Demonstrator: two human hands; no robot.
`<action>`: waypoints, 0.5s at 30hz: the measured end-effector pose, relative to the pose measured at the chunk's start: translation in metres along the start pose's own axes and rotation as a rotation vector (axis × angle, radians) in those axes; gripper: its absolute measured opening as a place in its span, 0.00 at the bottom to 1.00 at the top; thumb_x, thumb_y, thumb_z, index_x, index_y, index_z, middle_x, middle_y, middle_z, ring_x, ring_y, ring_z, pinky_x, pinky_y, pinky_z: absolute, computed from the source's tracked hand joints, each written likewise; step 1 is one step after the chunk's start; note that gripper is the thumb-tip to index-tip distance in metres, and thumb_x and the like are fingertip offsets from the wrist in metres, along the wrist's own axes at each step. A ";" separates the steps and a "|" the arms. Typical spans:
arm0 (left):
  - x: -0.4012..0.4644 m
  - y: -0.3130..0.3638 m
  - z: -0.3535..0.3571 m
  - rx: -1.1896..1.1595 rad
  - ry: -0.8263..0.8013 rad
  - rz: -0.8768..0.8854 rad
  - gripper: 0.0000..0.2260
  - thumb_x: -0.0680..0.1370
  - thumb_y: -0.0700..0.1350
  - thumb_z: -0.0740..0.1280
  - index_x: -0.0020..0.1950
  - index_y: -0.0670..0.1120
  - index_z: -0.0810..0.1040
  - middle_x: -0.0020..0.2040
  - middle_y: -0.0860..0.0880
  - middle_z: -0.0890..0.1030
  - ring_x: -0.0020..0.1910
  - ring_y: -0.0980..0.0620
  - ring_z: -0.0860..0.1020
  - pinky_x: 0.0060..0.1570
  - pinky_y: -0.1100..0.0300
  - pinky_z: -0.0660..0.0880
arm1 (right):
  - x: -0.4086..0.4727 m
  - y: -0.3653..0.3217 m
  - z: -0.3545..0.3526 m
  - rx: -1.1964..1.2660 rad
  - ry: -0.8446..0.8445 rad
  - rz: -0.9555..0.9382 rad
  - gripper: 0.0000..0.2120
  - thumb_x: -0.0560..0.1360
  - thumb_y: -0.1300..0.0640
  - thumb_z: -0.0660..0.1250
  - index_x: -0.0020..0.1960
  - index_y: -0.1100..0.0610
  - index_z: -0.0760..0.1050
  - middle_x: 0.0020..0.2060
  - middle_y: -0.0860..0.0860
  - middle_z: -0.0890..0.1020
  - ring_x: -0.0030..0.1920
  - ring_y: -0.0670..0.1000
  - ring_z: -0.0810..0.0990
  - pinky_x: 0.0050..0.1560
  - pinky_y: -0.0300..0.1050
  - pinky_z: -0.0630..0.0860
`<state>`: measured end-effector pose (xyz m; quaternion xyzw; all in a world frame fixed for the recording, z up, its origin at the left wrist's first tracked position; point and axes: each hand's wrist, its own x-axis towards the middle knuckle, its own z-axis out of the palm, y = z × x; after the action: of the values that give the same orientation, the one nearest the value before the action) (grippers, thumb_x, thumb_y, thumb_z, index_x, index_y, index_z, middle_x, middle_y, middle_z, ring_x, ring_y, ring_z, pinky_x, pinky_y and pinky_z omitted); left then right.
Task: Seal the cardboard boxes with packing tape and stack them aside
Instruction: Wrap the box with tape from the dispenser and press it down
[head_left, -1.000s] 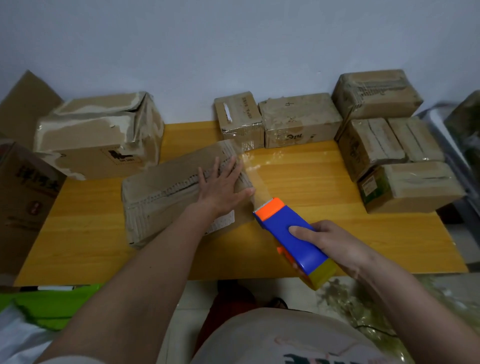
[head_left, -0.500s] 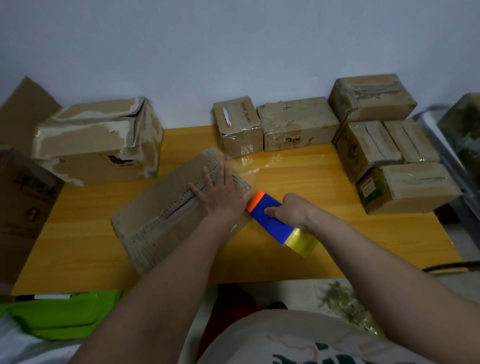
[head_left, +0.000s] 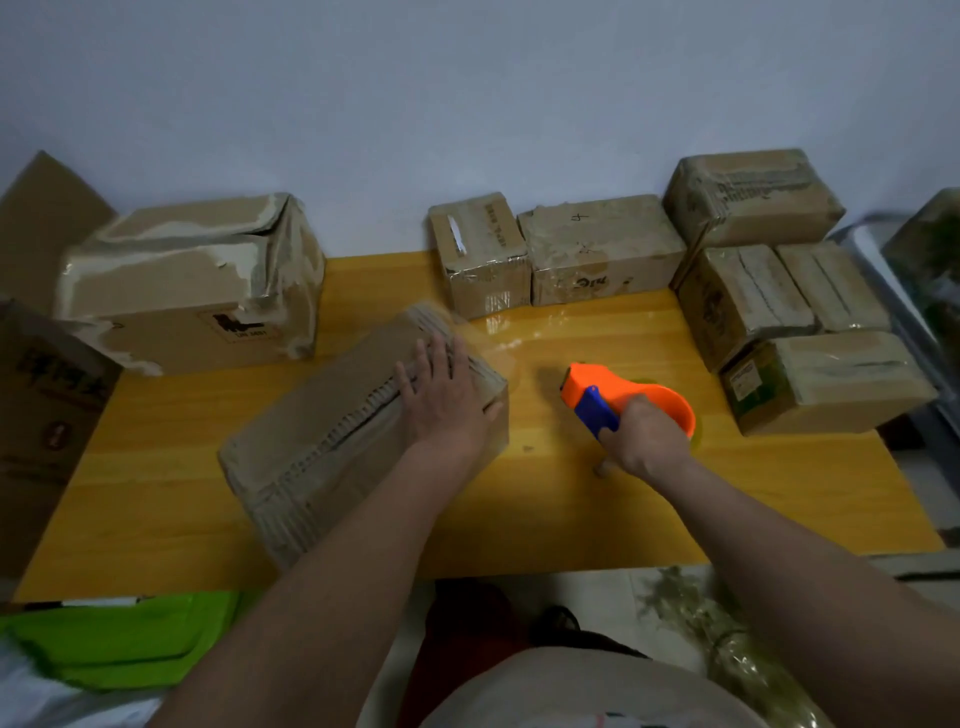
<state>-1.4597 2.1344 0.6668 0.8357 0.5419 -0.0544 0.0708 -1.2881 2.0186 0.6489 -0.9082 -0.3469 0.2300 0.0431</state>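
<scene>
Both hands over table (head_left: 156, 499). Left hand (head_left: 447, 400) flat, fingers straight, presses box (head_left: 337, 436), as before. Right hand (head_left: 644, 436) grips dispenser (head_left: 618, 397), now pulled off box, resting on tabletop beside it. Sealed boxes (head_left: 795, 322) stacked far right.

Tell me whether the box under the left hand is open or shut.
Shut: the box's flaps lie flat, meeting along the top seam.

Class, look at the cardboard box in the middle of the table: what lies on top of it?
The left hand rests flat on the box, fingers spread. The seam beneath the palm is covered.
</scene>
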 end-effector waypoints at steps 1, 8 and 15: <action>0.000 -0.001 -0.001 0.012 -0.004 0.003 0.44 0.77 0.65 0.59 0.79 0.44 0.36 0.80 0.45 0.39 0.78 0.44 0.39 0.76 0.43 0.42 | 0.004 0.004 0.006 -0.045 0.002 -0.012 0.21 0.74 0.54 0.66 0.62 0.66 0.68 0.60 0.62 0.75 0.61 0.62 0.74 0.58 0.52 0.71; 0.001 -0.016 0.005 0.103 0.032 0.054 0.47 0.75 0.71 0.53 0.78 0.41 0.37 0.80 0.45 0.40 0.79 0.45 0.41 0.76 0.47 0.41 | 0.031 0.015 0.041 -0.122 -0.015 -0.027 0.27 0.73 0.47 0.70 0.64 0.62 0.69 0.63 0.60 0.71 0.64 0.60 0.70 0.63 0.51 0.68; 0.003 -0.015 0.006 0.038 0.041 0.060 0.45 0.77 0.69 0.54 0.78 0.41 0.37 0.80 0.44 0.40 0.78 0.45 0.40 0.76 0.50 0.40 | 0.000 -0.029 0.044 0.496 0.391 -0.355 0.05 0.76 0.63 0.67 0.44 0.66 0.76 0.41 0.62 0.78 0.45 0.60 0.77 0.49 0.49 0.67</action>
<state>-1.4719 2.1423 0.6592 0.8539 0.5166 -0.0454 0.0453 -1.3255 2.0369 0.6166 -0.8225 -0.4181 0.1182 0.3670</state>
